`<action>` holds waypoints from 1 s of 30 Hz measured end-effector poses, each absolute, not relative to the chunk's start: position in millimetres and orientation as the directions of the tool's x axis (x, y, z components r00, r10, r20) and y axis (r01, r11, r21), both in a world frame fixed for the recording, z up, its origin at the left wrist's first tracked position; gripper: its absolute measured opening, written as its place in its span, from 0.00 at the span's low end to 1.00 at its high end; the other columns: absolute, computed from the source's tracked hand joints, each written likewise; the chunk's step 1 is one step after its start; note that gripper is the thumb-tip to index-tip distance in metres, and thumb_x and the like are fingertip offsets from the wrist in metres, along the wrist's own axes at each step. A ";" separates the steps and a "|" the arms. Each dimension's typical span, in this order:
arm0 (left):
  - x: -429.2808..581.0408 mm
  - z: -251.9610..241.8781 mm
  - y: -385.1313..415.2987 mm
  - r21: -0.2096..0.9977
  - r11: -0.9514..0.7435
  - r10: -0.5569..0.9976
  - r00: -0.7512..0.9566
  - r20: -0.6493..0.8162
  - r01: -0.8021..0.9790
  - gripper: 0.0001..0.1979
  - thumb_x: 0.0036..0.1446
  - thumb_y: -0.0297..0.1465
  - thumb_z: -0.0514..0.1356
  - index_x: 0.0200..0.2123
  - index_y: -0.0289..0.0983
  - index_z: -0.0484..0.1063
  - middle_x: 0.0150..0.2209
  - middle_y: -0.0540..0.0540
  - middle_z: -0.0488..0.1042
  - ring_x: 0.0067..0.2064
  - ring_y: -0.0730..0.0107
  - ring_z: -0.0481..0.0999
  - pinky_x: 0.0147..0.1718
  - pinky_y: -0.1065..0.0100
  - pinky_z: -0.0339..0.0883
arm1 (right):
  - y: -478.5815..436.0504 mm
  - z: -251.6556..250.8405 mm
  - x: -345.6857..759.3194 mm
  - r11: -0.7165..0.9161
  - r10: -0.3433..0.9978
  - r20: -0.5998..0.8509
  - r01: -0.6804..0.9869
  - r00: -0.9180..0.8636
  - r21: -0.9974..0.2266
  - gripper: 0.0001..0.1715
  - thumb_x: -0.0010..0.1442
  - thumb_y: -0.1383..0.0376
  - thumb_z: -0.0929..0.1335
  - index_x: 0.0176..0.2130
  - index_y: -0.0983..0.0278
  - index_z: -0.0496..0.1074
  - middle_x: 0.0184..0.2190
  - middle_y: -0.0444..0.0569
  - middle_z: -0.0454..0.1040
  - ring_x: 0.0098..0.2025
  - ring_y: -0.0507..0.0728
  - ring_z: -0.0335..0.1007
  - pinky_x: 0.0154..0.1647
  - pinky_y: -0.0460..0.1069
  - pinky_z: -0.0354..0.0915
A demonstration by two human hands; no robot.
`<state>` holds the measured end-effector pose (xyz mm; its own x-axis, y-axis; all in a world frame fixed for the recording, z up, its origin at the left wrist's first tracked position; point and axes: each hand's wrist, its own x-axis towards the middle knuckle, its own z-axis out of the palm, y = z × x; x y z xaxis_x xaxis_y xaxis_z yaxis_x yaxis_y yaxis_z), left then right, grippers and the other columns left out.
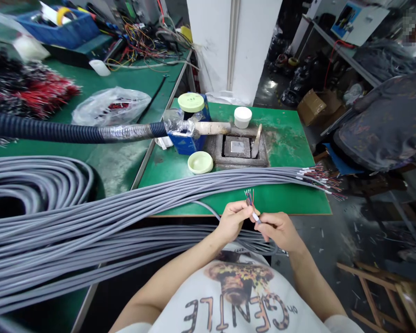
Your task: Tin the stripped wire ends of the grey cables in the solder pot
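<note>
A: Hands, quick.
B: The left hand (233, 221) and the right hand (280, 230) sit close together in front of the chest, just off the near edge of the green counter (291, 138).

A: Grip?
B: Both are clenched on the same grey cable (255, 216). Thumb and fingers of each hand pinch its end, which sits between the two hands. Thin coloured wires (248, 196) stick up out of that end, fanned and roughly upright.

A: Rest of that cable?
B: It curves off to the left behind the left hand. I can't tell where it ends.

A: What's nearby?
B: A cable bundle (194, 185) lies across the counter just beyond the hands. Its stripped tips hang over the right edge, and on the left it runs into big coils.

A: Behind the bundle?
B: A grimy metal pot (237, 148) is set into the counter with a stick leaning in it. A ribbed hose (55, 132) comes in from the left, and its nozzle reaches the pot. A blue box (185, 141) is under the hose, with a pale green lid (200, 162) just in front of it. A white jar (243, 117) stands behind the pot.

A: Anything else?
B: A plastic bag (111, 105) and a pile of red and black wire (31, 92) are on the far left counter. Another person's dark sleeve (384, 120) is at the right, well apart from the hands.
</note>
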<state>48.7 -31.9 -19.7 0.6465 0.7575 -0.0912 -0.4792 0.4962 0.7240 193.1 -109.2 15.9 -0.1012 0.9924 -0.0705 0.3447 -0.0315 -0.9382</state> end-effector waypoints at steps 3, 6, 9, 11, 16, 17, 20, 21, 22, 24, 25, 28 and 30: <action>50.4 -18.8 -32.2 0.695 0.526 0.761 0.637 -0.126 -0.490 0.16 0.49 0.41 0.66 0.22 0.32 0.77 0.22 0.46 0.72 0.25 0.74 0.68 0.30 0.70 0.61 | -109.0 15.0 190.1 -0.025 0.996 -0.053 0.372 -0.065 -0.928 0.17 0.61 0.62 0.65 0.23 0.65 0.68 0.15 0.40 0.65 0.19 0.46 0.59 0.24 0.43 0.55; 50.1 -21.6 -30.2 0.710 0.533 0.759 0.631 -0.161 -0.460 0.17 0.51 0.42 0.64 0.26 0.32 0.77 0.22 0.46 0.73 0.25 0.74 0.69 0.29 0.70 0.61 | -109.3 12.5 189.0 -0.040 0.999 -0.043 0.418 0.001 -0.908 0.15 0.61 0.62 0.65 0.24 0.65 0.68 0.15 0.39 0.65 0.19 0.46 0.59 0.24 0.43 0.55; 45.2 -24.5 -27.7 0.763 0.439 0.816 0.566 -0.118 -0.474 0.15 0.53 0.41 0.63 0.32 0.33 0.76 0.23 0.48 0.73 0.26 0.74 0.69 0.30 0.71 0.62 | -110.3 10.4 189.6 -0.069 0.996 -0.039 0.452 0.076 -0.890 0.17 0.61 0.62 0.65 0.22 0.65 0.67 0.14 0.39 0.64 0.18 0.46 0.58 0.23 0.43 0.54; 39.4 -22.9 -26.6 0.809 0.309 0.890 0.452 -0.061 -0.499 0.11 0.52 0.38 0.64 0.34 0.36 0.75 0.24 0.50 0.72 0.26 0.75 0.68 0.30 0.72 0.62 | -110.8 10.5 189.8 -0.094 0.992 -0.046 0.459 0.114 -0.883 0.17 0.61 0.62 0.65 0.22 0.64 0.67 0.14 0.39 0.64 0.18 0.46 0.58 0.23 0.43 0.54; 28.6 -4.8 -24.7 0.948 0.042 0.939 0.337 0.071 -0.316 0.06 0.50 0.33 0.66 0.29 0.36 0.75 0.24 0.50 0.70 0.25 0.76 0.66 0.25 0.73 0.61 | -109.5 15.1 186.7 -0.100 0.992 -0.045 0.500 0.121 -0.860 0.16 0.61 0.61 0.65 0.24 0.64 0.69 0.14 0.39 0.64 0.18 0.47 0.58 0.23 0.43 0.54; 28.6 -0.8 -23.6 0.962 0.036 0.938 0.341 0.061 -0.271 0.07 0.50 0.33 0.66 0.30 0.35 0.76 0.24 0.50 0.70 0.25 0.77 0.66 0.24 0.73 0.60 | -109.0 16.2 185.6 -0.093 0.992 -0.038 0.513 0.116 -0.853 0.16 0.61 0.61 0.65 0.24 0.64 0.69 0.14 0.39 0.64 0.18 0.47 0.58 0.23 0.43 0.54; 31.2 8.0 -17.9 0.978 0.059 0.950 0.312 0.006 -0.199 0.09 0.50 0.35 0.65 0.32 0.35 0.76 0.20 0.52 0.68 0.21 0.79 0.63 0.21 0.74 0.58 | -108.1 18.7 182.3 -0.070 0.994 -0.013 0.564 0.105 -0.823 0.16 0.62 0.60 0.64 0.25 0.64 0.68 0.15 0.40 0.65 0.20 0.48 0.59 0.25 0.44 0.55; 32.2 9.7 -15.6 0.979 0.067 0.953 0.304 -0.006 -0.192 0.09 0.50 0.35 0.65 0.32 0.35 0.76 0.18 0.53 0.67 0.20 0.79 0.62 0.20 0.75 0.57 | -107.9 19.1 181.4 -0.063 0.995 -0.004 0.583 0.102 -0.810 0.16 0.62 0.60 0.64 0.24 0.64 0.68 0.15 0.40 0.65 0.20 0.48 0.60 0.26 0.44 0.55; 33.1 11.1 -13.5 0.979 0.076 0.954 0.300 -0.017 -0.188 0.09 0.50 0.35 0.65 0.32 0.35 0.76 0.17 0.54 0.66 0.19 0.80 0.61 0.19 0.76 0.56 | -107.7 19.4 180.5 -0.056 0.995 0.004 0.601 0.099 -0.798 0.16 0.62 0.60 0.64 0.24 0.64 0.68 0.16 0.40 0.65 0.21 0.48 0.60 0.26 0.44 0.55; 34.2 13.2 -9.8 0.978 0.097 0.952 0.303 -0.038 -0.185 0.10 0.50 0.36 0.65 0.31 0.35 0.75 0.15 0.56 0.65 0.17 0.82 0.60 0.18 0.76 0.55 | -107.2 19.6 179.0 -0.041 0.996 0.020 0.629 0.091 -0.776 0.16 0.62 0.60 0.64 0.25 0.64 0.68 0.16 0.40 0.65 0.22 0.48 0.61 0.27 0.44 0.55; 34.5 14.0 -8.4 0.977 0.109 0.951 0.306 -0.049 -0.183 0.10 0.49 0.36 0.65 0.31 0.35 0.75 0.15 0.56 0.64 0.16 0.82 0.59 0.17 0.77 0.54 | -106.9 19.7 178.3 -0.035 0.996 0.026 0.640 0.086 -0.768 0.16 0.62 0.60 0.64 0.24 0.64 0.68 0.16 0.40 0.65 0.22 0.49 0.61 0.28 0.44 0.55; 34.9 16.8 -5.8 0.976 0.130 0.944 0.322 -0.069 -0.173 0.11 0.49 0.37 0.66 0.30 0.34 0.75 0.13 0.56 0.63 0.15 0.83 0.57 0.16 0.77 0.52 | -105.6 20.3 176.1 -0.017 0.997 0.038 0.666 0.068 -0.746 0.17 0.62 0.60 0.64 0.23 0.63 0.67 0.17 0.41 0.65 0.23 0.49 0.61 0.28 0.45 0.55; 35.0 18.7 -4.8 0.977 0.137 0.941 0.329 -0.077 -0.165 0.11 0.49 0.37 0.66 0.29 0.34 0.75 0.13 0.56 0.63 0.14 0.83 0.56 0.15 0.77 0.51 | -105.2 21.3 174.7 -0.008 0.998 0.041 0.677 0.056 -0.736 0.18 0.62 0.59 0.64 0.23 0.63 0.66 0.17 0.41 0.65 0.23 0.49 0.60 0.28 0.45 0.54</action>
